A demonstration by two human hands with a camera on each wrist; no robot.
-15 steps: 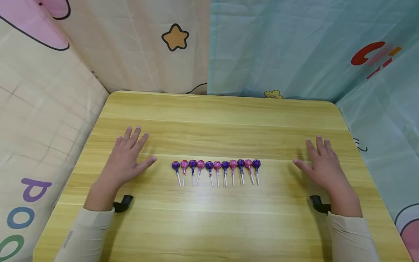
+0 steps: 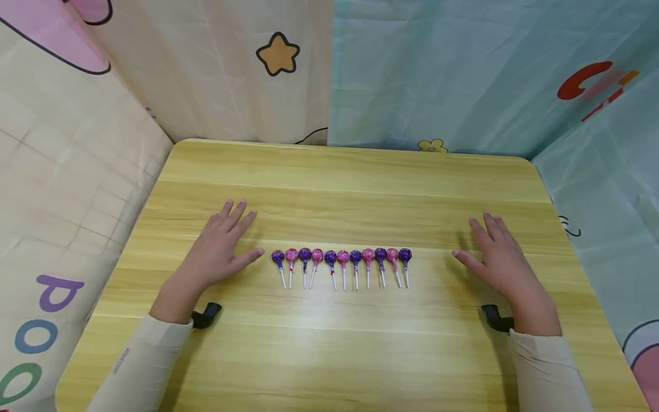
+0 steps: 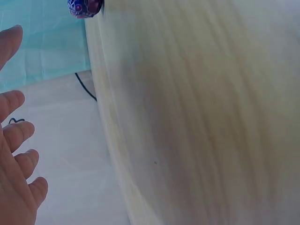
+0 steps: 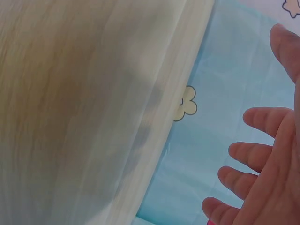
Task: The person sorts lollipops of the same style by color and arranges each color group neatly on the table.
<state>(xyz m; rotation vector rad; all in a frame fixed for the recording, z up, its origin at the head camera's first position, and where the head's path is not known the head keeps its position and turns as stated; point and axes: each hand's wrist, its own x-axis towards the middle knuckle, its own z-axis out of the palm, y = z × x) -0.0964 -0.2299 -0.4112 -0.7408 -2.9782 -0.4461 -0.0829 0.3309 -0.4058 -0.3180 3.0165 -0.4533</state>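
Several wrapped lollipops lie side by side in a row on the wooden table (image 2: 329,349), purple and pink by turns, sticks toward the person. At the row's left end is a purple lollipop (image 2: 278,257); another purple lollipop (image 2: 405,255) ends it on the right. My left hand (image 2: 217,249), fingers spread, hovers just left of the row and holds nothing. Farther off to the right of the row, my right hand (image 2: 501,260) is spread too, with nothing in it. In the left wrist view, part of a purple lollipop (image 3: 85,6) shows at the top edge.
Printed curtains (image 2: 437,68) hang behind the table and along both sides. A black curved piece (image 2: 207,315) sticks out at the left wrist, and a similar black piece (image 2: 495,318) at the right wrist.
My left hand has moved right, closer to the end of the lollipop row. My right hand has shifted slightly left, toward the row. The lollipops keep their arrangement.
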